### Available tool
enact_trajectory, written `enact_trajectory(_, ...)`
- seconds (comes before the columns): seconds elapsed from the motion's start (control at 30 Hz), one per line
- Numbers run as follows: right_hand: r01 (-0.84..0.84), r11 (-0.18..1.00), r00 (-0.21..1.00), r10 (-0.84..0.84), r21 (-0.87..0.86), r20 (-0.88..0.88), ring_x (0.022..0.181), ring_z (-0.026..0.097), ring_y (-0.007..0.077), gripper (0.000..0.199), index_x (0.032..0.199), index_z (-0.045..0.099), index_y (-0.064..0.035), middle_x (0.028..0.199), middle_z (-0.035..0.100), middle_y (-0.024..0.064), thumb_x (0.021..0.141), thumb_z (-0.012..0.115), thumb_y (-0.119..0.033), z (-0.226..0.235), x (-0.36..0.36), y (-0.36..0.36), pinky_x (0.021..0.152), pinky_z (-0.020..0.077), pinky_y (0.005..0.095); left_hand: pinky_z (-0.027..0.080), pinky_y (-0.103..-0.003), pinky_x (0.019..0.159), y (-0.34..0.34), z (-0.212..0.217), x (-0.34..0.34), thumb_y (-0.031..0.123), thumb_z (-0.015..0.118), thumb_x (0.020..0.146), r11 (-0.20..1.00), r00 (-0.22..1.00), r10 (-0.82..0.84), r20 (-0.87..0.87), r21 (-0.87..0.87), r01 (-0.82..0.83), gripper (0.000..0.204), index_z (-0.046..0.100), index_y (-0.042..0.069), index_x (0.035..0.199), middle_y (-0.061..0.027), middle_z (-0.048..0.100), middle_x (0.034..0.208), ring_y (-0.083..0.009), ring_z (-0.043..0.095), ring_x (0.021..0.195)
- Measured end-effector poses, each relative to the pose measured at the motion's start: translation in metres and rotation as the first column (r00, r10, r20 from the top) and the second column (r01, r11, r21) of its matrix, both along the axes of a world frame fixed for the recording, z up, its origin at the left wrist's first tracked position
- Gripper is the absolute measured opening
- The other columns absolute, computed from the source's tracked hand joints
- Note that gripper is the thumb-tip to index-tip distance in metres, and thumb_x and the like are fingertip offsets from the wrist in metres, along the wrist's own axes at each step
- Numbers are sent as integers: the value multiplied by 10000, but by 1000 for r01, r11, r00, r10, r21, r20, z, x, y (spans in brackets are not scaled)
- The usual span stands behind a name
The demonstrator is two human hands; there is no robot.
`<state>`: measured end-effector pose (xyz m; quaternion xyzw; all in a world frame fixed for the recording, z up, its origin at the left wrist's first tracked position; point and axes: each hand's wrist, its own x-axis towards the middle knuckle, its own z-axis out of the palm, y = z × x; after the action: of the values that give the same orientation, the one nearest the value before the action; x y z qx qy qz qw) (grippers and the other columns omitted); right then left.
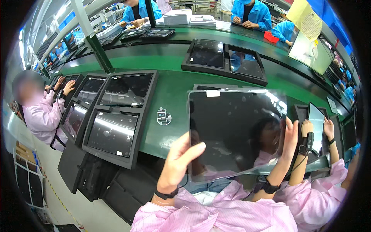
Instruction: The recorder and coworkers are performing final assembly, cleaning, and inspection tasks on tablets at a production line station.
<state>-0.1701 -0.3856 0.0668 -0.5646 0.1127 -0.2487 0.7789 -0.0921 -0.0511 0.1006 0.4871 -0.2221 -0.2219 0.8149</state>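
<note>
A large dark tablet screen (232, 131) in clear protective film is held up in front of me, tilted so its glossy face shows reflections. A small white label sits on its top edge. My left hand (177, 162) grips the lower left edge, thumb on the front. At the right edge, my right hand (289, 141) supports it with fingers pointing up along the side; its thumb is hidden. Partly hidden behind the screen is a black tray (216, 86) on the green bench. A small silver tally counter (163, 116) lies on the bench left of the screen.
At left, a black foam tray (145, 112) carries two film-covered screens. Another two-compartment tray (185, 67) with screens is across the bench. A co-worker's hands (308, 127) hold a screen close on my right; another co-worker (42, 112) is at left. A green post (99, 54) rises beyond.
</note>
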Motion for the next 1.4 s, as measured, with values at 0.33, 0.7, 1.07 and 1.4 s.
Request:
enact_trajectory(0.33,159,986,987,-159,-55,8,857,507,36,184,1052,596,-44,953,576,-45,924,543,-165,-29,4,40,781,378,179,305,-291,1028,-4,21,-4,201,356,987,995,985,97,-145,13,-97,401,425,-53,1290,-87,466,1307,-155,448,1182)
enact_trajectory(0.7,231,950,972,-219,-211,81,955,499,85,273,1167,508,-8,1058,541,11,908,528,-90,-14,-11,56,876,383,227,164,-326,1125,4,-27,21,208,346,972,994,986,-8,-166,-112,-11,452,327,-23,1359,-120,335,1419,-193,282,1332)
enact_trajectory(1.07,201,960,978,-187,-195,89,1052,483,98,311,1208,501,8,1147,532,28,914,521,-91,-25,-14,49,938,348,236,208,-291,1103,9,-20,15,196,369,970,980,934,-63,-351,-197,-8,418,389,-25,1323,-82,395,1384,-163,335,1297)
enact_trajectory(1.4,193,970,979,-180,-148,94,1000,485,74,331,1196,526,-14,1087,552,-10,916,553,-187,-29,-13,44,913,340,224,231,-282,1086,4,-8,14,220,361,984,930,985,-172,-29,-333,153,428,380,-27,1332,-72,396,1385,-153,343,1287)
